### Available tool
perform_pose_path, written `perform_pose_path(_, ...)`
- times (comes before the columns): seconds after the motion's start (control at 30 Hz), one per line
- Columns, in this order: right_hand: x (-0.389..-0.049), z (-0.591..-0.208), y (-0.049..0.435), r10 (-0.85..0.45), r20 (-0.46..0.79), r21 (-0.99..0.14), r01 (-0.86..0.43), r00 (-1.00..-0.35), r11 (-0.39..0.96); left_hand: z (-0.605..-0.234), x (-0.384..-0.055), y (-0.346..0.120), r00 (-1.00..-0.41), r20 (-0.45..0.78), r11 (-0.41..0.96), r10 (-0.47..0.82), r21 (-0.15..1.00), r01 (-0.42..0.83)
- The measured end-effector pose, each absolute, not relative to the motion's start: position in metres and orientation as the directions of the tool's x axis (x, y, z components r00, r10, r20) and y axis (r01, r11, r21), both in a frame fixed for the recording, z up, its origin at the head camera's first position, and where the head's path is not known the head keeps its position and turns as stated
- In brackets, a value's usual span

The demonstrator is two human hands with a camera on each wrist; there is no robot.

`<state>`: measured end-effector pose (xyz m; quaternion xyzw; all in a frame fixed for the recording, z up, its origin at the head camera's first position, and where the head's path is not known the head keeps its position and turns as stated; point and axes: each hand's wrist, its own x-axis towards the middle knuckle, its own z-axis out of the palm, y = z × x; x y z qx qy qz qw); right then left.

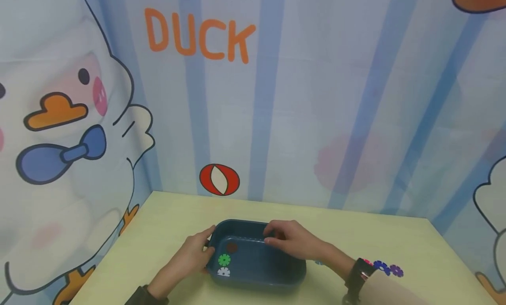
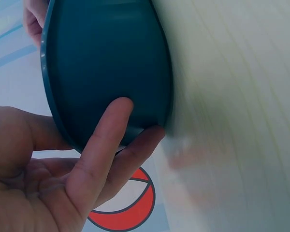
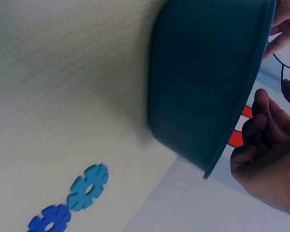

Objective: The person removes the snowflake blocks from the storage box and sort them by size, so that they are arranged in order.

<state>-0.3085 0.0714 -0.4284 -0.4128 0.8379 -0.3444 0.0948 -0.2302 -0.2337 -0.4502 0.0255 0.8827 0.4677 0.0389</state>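
Note:
A dark teal plastic basin [image 1: 257, 281] with rounded corners stands on the table. My left hand [image 1: 192, 255] grips its left end, and in the left wrist view the fingers [image 2: 99, 150] lie along the outer wall. Inside the basin, near that end, lie a brown disc [image 1: 231, 248], a green snowflake-shaped piece [image 1: 224, 256] and a white one [image 1: 223, 274]. Over the basin's right part hangs my right hand [image 1: 296, 239], fingers loosely bent. The right wrist view shows thumb and fingers [image 3: 253, 128] apart, with nothing visible between them.
On the table right of the basin lie a light blue snowflake piece [image 3: 77, 200], a dark blue one [image 1: 377, 265], a purple one [image 1: 396, 274] and a partly hidden pink one [image 1: 367, 262]. A printed fabric backdrop [image 1: 300, 98] rises behind the pale yellow table [image 1: 178, 208].

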Motion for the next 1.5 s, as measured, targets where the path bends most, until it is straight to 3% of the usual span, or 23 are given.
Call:
perform_pose_path(0.47,-0.315,-0.445,0.016,-0.801,0.08,-0.611,-0.664,-0.593,0.431,-0.45,-0.233,-0.236,-0.994,-0.049,0.573,0.098,0.819,0.017)
perform_pose_path(0.73,-0.322,-0.45,-0.012,-0.817,0.055,-0.506,-0.722,-0.573,0.472,-0.448,-0.23,-0.238,-0.994,-0.056,0.561,0.096,0.828,0.008)
perform_pose_path(1.1,-0.326,-0.461,-0.029,-0.774,-0.037,-0.392,-0.704,-0.632,0.593,-0.446,-0.229,-0.235,-0.992,-0.071,0.563,0.104,0.826,0.0)
perform_pose_path(1.5,-0.324,-0.465,-0.038,-0.774,-0.027,-0.26,-0.743,-0.633,0.617,-0.444,-0.229,-0.234,-0.992,-0.096,0.566,0.085,0.824,-0.032)
